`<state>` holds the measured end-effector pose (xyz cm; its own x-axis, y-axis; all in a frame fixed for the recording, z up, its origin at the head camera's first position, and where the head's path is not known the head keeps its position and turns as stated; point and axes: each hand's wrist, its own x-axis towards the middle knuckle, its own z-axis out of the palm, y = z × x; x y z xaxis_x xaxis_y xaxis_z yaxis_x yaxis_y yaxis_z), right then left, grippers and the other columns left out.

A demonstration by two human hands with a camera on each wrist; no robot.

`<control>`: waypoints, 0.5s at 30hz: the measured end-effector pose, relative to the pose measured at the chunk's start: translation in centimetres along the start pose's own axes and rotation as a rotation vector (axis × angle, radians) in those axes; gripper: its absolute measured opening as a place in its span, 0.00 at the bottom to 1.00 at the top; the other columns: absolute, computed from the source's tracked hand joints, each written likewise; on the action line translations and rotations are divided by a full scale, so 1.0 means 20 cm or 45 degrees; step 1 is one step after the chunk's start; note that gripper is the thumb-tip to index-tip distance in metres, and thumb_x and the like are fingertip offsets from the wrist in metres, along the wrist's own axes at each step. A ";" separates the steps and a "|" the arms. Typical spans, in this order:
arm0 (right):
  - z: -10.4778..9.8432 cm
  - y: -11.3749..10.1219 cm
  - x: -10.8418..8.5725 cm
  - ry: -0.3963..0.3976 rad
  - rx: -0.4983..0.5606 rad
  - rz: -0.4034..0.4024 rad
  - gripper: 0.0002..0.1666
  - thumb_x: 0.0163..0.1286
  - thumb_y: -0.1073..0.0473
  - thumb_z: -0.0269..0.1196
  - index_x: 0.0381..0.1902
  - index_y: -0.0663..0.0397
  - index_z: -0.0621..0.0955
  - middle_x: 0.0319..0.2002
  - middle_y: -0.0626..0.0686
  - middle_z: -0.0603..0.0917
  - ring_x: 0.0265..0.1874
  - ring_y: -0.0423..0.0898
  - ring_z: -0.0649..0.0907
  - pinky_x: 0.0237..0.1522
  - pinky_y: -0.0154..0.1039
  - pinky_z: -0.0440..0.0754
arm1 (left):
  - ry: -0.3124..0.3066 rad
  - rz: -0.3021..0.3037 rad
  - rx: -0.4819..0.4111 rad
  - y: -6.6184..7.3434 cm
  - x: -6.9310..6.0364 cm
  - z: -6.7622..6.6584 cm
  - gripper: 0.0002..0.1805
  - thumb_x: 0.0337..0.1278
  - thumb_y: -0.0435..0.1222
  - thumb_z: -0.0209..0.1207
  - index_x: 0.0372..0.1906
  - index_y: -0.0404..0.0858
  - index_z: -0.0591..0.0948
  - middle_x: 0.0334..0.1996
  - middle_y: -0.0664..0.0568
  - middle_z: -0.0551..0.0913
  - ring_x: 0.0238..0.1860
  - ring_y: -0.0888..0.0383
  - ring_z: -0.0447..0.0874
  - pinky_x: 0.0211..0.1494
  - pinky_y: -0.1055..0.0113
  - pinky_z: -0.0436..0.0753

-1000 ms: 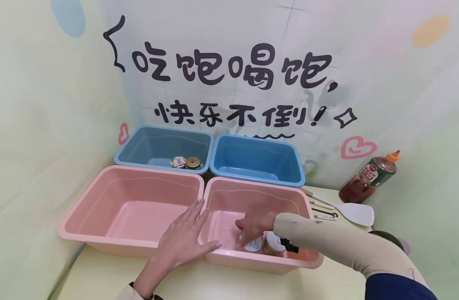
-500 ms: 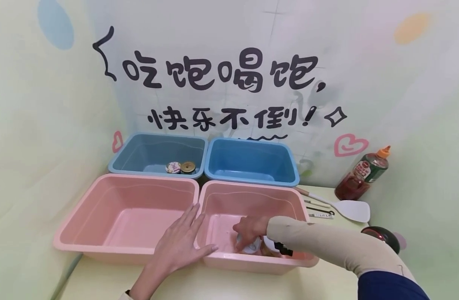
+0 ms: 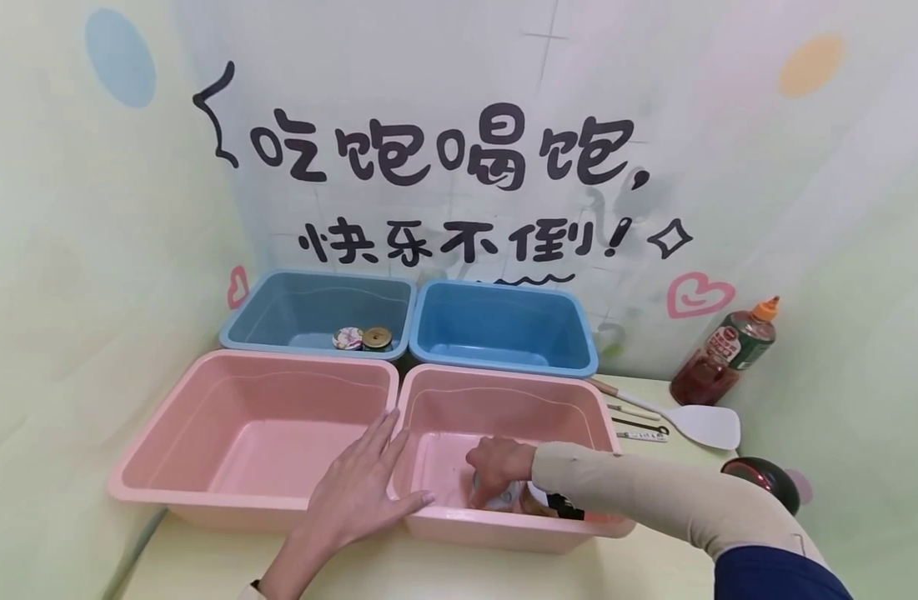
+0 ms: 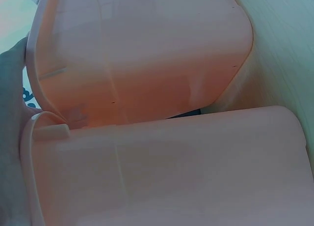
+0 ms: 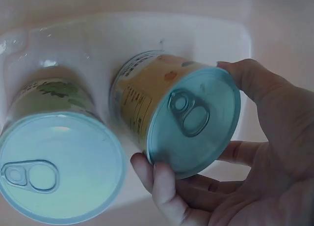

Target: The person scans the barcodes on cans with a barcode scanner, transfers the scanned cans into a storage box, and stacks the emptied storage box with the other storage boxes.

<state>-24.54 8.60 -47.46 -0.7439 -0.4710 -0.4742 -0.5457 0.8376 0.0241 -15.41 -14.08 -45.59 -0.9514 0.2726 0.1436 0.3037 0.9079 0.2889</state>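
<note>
Inside the right pink bin (image 3: 609, 529), my right hand (image 3: 499, 467) grips a pull-tab can (image 3: 507, 497) by its rim. The right wrist view shows that can (image 5: 194, 120) tilted, orange-labelled, with thumb on one side of the lid and fingers on the other. A second can (image 5: 61, 172), green-labelled, stands beside it on the bin floor; in the head view the sleeve partly hides it. My left hand (image 3: 357, 479) rests with straight fingers on the adjoining rims of the right bin and the left pink bin (image 3: 256, 507).
Behind are two blue bins; the left blue bin (image 3: 241, 337) holds a floral lid (image 3: 348, 337) and a gold lid (image 3: 377, 337). To the right lie a white spatula (image 3: 706, 427) and thin utensils, with a red sauce bottle (image 3: 721, 358) and a dark rounded object (image 3: 762, 482).
The head view has shifted slightly. My right hand has settled lower around the can's rim, covering more of the lid. My left hand stays on the bin rims.
</note>
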 end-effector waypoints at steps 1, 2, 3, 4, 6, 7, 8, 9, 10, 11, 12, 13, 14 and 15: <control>-0.01 0.01 0.00 -0.009 0.010 0.000 0.21 0.46 0.38 0.74 0.32 0.40 0.81 0.24 0.43 0.78 0.25 0.41 0.77 0.29 0.37 0.77 | -0.005 0.003 -0.004 0.00 0.00 0.00 0.56 0.49 0.79 0.46 0.73 0.43 0.70 0.80 0.48 0.55 0.80 0.48 0.54 0.71 0.45 0.72; -0.02 0.02 0.00 -0.021 0.033 -0.002 0.21 0.45 0.38 0.74 0.33 0.39 0.82 0.24 0.42 0.78 0.26 0.41 0.77 0.30 0.38 0.78 | -0.011 0.004 -0.007 0.00 0.01 0.00 0.56 0.49 0.79 0.46 0.73 0.43 0.69 0.80 0.48 0.55 0.80 0.48 0.54 0.72 0.45 0.72; -0.04 0.03 0.00 -0.019 0.046 -0.015 0.21 0.45 0.38 0.74 0.33 0.39 0.82 0.25 0.42 0.79 0.26 0.40 0.78 0.31 0.38 0.80 | -0.017 0.004 -0.010 0.00 0.01 0.00 0.56 0.49 0.79 0.45 0.73 0.43 0.69 0.80 0.48 0.55 0.80 0.48 0.54 0.72 0.45 0.71; -0.06 0.04 0.00 -0.011 0.070 -0.024 0.21 0.44 0.39 0.75 0.35 0.38 0.83 0.26 0.41 0.80 0.27 0.40 0.79 0.33 0.39 0.81 | -0.023 0.001 -0.012 0.01 0.01 0.00 0.56 0.49 0.79 0.45 0.74 0.43 0.69 0.80 0.49 0.55 0.80 0.48 0.54 0.72 0.44 0.71; -0.11 0.06 -0.01 0.009 0.150 -0.057 0.25 0.45 0.40 0.76 0.39 0.41 0.85 0.30 0.42 0.83 0.29 0.40 0.80 0.35 0.39 0.84 | -0.030 -0.002 -0.012 0.00 0.01 0.00 0.56 0.49 0.79 0.46 0.74 0.44 0.69 0.80 0.48 0.55 0.80 0.47 0.54 0.72 0.44 0.71; -0.13 0.06 -0.02 0.025 0.197 -0.073 0.27 0.45 0.40 0.77 0.41 0.43 0.85 0.31 0.43 0.84 0.30 0.40 0.81 0.34 0.39 0.85 | -0.030 -0.004 -0.014 0.00 0.01 0.00 0.56 0.49 0.79 0.47 0.74 0.43 0.69 0.80 0.48 0.55 0.80 0.47 0.55 0.72 0.44 0.71; -0.16 0.06 -0.03 0.047 0.221 -0.090 0.28 0.45 0.41 0.78 0.43 0.46 0.86 0.32 0.43 0.85 0.30 0.40 0.82 0.34 0.38 0.86 | -0.030 -0.007 -0.012 0.00 0.01 0.00 0.56 0.49 0.78 0.47 0.74 0.43 0.69 0.80 0.48 0.55 0.79 0.47 0.55 0.72 0.44 0.71; -0.18 0.06 -0.04 0.069 0.241 -0.101 0.29 0.45 0.41 0.79 0.44 0.47 0.86 0.34 0.44 0.85 0.30 0.40 0.82 0.34 0.37 0.86 | -0.028 -0.006 -0.011 0.00 0.01 0.00 0.55 0.49 0.78 0.48 0.74 0.43 0.69 0.80 0.48 0.55 0.79 0.47 0.55 0.71 0.43 0.71; -0.22 0.06 -0.05 0.079 0.267 -0.101 0.31 0.45 0.41 0.79 0.46 0.48 0.86 0.35 0.44 0.85 0.31 0.40 0.82 0.34 0.37 0.86 | -0.025 -0.004 -0.012 0.00 0.00 0.00 0.55 0.49 0.78 0.48 0.73 0.43 0.69 0.80 0.48 0.55 0.79 0.47 0.55 0.71 0.43 0.71; -0.25 0.06 -0.07 0.091 0.283 -0.099 0.32 0.45 0.42 0.80 0.47 0.48 0.86 0.36 0.45 0.86 0.31 0.40 0.82 0.33 0.37 0.86 | -0.025 -0.002 -0.014 0.00 0.00 0.00 0.56 0.49 0.78 0.48 0.73 0.43 0.69 0.80 0.48 0.55 0.79 0.46 0.55 0.71 0.43 0.71; -0.28 0.06 -0.09 0.102 0.288 -0.099 0.31 0.46 0.42 0.80 0.47 0.48 0.86 0.36 0.45 0.85 0.31 0.41 0.82 0.32 0.36 0.86 | -0.024 0.000 -0.017 0.00 0.01 0.00 0.56 0.49 0.78 0.47 0.73 0.43 0.69 0.80 0.48 0.55 0.79 0.46 0.55 0.71 0.42 0.71; -0.30 0.06 -0.11 0.117 0.288 -0.089 0.31 0.46 0.43 0.80 0.47 0.46 0.86 0.36 0.44 0.85 0.31 0.40 0.82 0.32 0.35 0.85 | -0.023 -0.001 -0.021 0.00 0.01 0.00 0.56 0.49 0.78 0.47 0.73 0.43 0.69 0.80 0.48 0.54 0.79 0.46 0.55 0.71 0.42 0.71; -0.33 0.07 -0.14 0.135 0.290 -0.089 0.30 0.46 0.43 0.80 0.47 0.45 0.86 0.37 0.44 0.85 0.32 0.40 0.82 0.32 0.35 0.85 | -0.023 0.000 -0.019 0.00 0.01 0.00 0.56 0.49 0.79 0.46 0.73 0.43 0.69 0.80 0.48 0.54 0.79 0.46 0.55 0.71 0.42 0.71; -0.36 0.08 -0.16 0.145 0.299 -0.092 0.29 0.46 0.45 0.80 0.47 0.45 0.86 0.37 0.44 0.85 0.32 0.40 0.82 0.32 0.35 0.85 | -0.022 0.001 -0.020 0.00 0.01 0.00 0.56 0.49 0.79 0.46 0.73 0.43 0.69 0.80 0.48 0.54 0.79 0.45 0.55 0.71 0.41 0.71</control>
<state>-25.72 9.41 -39.62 -0.7521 -0.5491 -0.3645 -0.5046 0.8355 -0.2175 -15.53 -14.15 -45.50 -0.9519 0.2786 0.1273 0.3048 0.9026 0.3039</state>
